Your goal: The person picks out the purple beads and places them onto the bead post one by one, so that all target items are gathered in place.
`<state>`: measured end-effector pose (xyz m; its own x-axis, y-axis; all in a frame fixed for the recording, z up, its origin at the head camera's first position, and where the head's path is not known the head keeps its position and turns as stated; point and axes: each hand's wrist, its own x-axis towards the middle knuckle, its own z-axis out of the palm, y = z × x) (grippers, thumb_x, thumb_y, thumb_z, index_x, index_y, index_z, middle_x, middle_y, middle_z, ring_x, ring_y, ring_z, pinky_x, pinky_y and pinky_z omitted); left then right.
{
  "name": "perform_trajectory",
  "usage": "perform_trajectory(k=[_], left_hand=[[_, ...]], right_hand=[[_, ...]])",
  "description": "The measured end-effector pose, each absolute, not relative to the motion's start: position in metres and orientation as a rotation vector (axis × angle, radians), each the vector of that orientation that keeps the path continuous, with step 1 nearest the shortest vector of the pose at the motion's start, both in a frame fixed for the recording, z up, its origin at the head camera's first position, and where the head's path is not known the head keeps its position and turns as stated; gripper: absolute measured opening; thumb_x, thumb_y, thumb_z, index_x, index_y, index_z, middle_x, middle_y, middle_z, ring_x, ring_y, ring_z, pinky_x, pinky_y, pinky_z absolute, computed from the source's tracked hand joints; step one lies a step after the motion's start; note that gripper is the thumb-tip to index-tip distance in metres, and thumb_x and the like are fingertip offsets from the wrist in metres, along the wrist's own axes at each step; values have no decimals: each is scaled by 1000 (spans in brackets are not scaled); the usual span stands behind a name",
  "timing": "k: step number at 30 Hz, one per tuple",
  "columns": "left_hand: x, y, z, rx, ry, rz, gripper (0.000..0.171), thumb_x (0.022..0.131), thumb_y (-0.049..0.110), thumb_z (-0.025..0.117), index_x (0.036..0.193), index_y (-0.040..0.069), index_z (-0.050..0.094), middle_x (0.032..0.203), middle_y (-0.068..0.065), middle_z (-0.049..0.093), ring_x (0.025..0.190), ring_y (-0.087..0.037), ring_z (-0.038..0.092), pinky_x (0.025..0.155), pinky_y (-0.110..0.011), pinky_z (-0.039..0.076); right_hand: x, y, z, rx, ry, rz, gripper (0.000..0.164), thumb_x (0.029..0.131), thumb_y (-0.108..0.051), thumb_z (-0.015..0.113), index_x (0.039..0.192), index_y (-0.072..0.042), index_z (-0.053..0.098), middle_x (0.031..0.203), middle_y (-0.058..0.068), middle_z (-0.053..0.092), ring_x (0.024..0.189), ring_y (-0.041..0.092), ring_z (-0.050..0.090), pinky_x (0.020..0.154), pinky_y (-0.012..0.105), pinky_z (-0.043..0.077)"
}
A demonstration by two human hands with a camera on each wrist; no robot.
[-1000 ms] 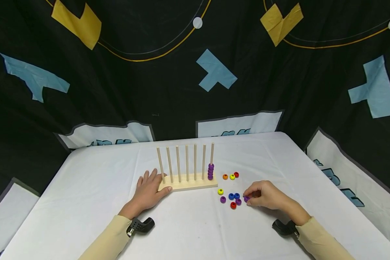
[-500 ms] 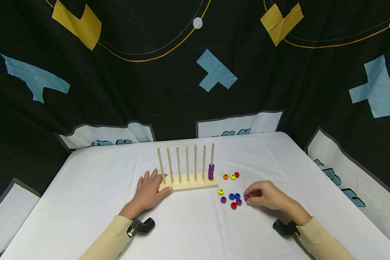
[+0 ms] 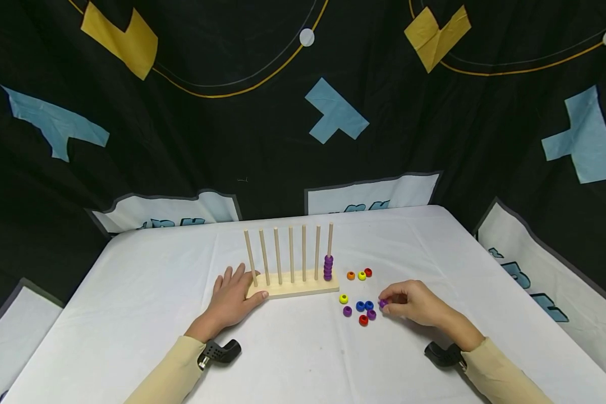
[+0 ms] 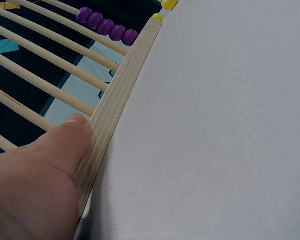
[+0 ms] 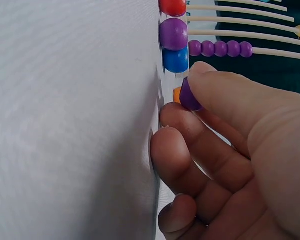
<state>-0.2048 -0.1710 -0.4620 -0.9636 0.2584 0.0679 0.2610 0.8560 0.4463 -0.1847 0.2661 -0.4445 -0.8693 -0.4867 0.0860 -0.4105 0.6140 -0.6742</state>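
My left hand rests at the left end of a wooden peg stand, fingers spread, the thumb lying against its front edge. The stand has several upright pegs; the rightmost carries a stack of purple beads, and the others are bare. My right hand pinches a single purple bead between thumb and forefinger, low over the cloth to the right of the stand. In the right wrist view the other fingers curl beside the tabletop.
Loose beads lie between stand and right hand: two blue, two purple, a red and a yellow. Farther back sit an orange, a yellow and a red bead. White cloth covers the table.
The bead between the right thumb and forefinger has shifted very slightly. Otherwise both hands, the stand and the loose beads look the same.
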Motion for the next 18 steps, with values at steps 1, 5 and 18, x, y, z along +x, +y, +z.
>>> perform_trajectory(k=[1,5,18], left_hand=[[-205,-171,-462,-422,-3022,-727,64,101,46,58,147,2,49,162,-35,28,150,-61,15,118,-75,11],[-205,-171,-463,-421,-3019,-722,64,100,46,58,147,2,49,162,-35,28,150,-61,15,118,-75,11],[-206,-171,-464,-421,-3020,-716,64,100,47,58,146,3,50,161,-35,28,150,-61,15,118,-76,12]], right_hand=[[-185,266,-444,-757,2722,-1104,17,87,-10,79,103,-6,76,83,-3,71,64,-2,52,56,19,47],[-185,266,-443,-736,2711,-1120,17,88,-10,78,104,-5,76,83,-1,71,61,-1,54,54,20,49],[-185,264,-442,-709,2753,-1119,17,87,-10,79,103,-5,76,88,-1,73,69,0,55,58,19,50]])
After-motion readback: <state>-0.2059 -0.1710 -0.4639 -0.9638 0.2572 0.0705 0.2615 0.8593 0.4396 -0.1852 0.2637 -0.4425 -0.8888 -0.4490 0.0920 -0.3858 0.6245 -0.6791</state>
